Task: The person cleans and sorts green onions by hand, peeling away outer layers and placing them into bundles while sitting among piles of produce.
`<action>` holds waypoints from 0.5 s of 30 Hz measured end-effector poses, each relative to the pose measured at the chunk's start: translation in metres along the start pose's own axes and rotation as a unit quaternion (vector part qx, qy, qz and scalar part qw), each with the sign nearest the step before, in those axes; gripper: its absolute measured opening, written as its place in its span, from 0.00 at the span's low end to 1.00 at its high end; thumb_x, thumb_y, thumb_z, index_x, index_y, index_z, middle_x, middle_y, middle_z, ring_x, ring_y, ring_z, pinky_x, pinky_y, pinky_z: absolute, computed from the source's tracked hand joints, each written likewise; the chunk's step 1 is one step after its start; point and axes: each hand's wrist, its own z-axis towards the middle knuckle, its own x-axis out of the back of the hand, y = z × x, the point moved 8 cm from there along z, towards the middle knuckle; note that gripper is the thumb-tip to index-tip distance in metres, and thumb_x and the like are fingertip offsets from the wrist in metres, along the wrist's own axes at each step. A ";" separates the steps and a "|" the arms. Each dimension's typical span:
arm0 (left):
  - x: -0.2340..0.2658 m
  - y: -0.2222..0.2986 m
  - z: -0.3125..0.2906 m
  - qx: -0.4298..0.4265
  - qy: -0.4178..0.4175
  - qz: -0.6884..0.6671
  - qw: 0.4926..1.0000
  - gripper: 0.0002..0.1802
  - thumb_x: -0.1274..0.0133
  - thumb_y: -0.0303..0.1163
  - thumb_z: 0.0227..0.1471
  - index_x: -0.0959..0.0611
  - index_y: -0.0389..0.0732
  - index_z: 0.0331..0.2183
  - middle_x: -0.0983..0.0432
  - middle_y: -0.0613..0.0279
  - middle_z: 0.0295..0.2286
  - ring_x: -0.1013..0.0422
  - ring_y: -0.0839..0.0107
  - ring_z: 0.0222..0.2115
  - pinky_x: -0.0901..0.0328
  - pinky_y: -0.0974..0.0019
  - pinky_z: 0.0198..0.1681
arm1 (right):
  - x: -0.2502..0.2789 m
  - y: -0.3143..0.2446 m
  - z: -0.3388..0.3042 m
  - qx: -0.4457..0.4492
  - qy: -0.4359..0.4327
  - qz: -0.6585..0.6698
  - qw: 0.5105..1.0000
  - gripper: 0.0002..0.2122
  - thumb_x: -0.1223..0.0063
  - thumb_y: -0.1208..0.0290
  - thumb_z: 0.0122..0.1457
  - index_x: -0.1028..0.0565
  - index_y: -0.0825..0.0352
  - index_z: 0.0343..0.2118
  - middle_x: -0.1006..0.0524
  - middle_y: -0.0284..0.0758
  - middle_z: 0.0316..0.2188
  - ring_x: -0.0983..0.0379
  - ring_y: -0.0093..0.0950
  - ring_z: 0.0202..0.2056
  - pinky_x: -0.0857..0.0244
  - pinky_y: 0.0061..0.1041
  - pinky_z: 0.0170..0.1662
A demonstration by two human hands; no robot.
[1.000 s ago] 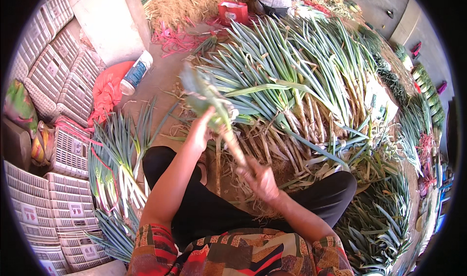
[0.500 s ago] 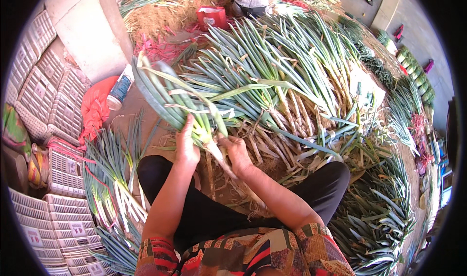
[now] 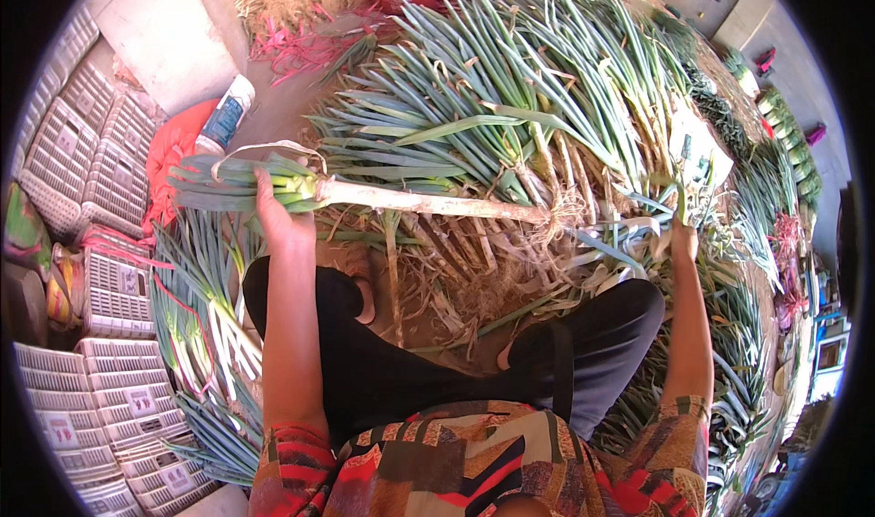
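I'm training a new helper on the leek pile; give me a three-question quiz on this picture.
1. True or false: the left hand grips the leek at its roots.
2. What lies under the right hand: A crates, B loose leaves, C a bottle?
3. Which way does the leek lie: upright or level?

Key: 1 false, it grips near the green leaves. 2 B. 3 level.

I see short sleeves in a busy patchwork print of red, orange, black, tan and grey on both arms and across the chest. Black trousers cover my legs. My forearms are bare; I see no gloves or rings.
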 end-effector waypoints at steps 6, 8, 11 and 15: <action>-0.021 -0.016 -0.011 0.016 -0.021 0.055 0.998 0.25 0.57 0.52 0.51 0.30 0.41 0.42 0.27 0.52 0.33 0.30 0.61 0.31 0.34 0.56 0.31 | -0.019 -0.254 -0.205 0.436 -0.059 0.092 0.893 0.17 0.66 0.56 0.60 0.31 0.65 0.40 0.28 0.31 0.19 0.38 0.20 0.14 0.45 0.20 0.15; -0.028 -0.031 -0.019 0.056 -0.059 0.062 0.995 0.26 0.59 0.54 0.52 0.29 0.41 0.42 0.26 0.53 0.32 0.30 0.62 0.31 0.33 0.57 0.31 | -0.021 -0.337 -0.308 0.422 -0.274 0.079 0.860 0.23 0.66 0.47 0.58 0.31 0.63 0.42 0.26 0.32 0.21 0.36 0.17 0.13 0.40 0.15 0.12; -0.049 -0.054 -0.035 0.106 -0.097 0.059 0.988 0.26 0.61 0.53 0.53 0.29 0.42 0.42 0.26 0.54 0.31 0.30 0.63 0.31 0.34 0.58 0.35 | -0.023 -0.394 -0.400 0.365 -0.454 0.291 0.759 0.29 0.63 0.45 0.56 0.33 0.69 0.47 0.29 0.47 0.41 0.32 0.38 0.43 0.39 0.33 0.46; -0.068 -0.058 -0.048 0.107 -0.162 0.049 0.980 0.26 0.57 0.51 0.53 0.30 0.38 0.42 0.27 0.55 0.30 0.29 0.65 0.32 0.34 0.62 0.38 | -0.060 -0.419 -0.441 0.038 -0.634 0.568 0.523 0.20 0.52 0.59 0.55 0.28 0.76 0.37 0.27 0.37 0.21 0.32 0.25 0.22 0.37 0.24 0.27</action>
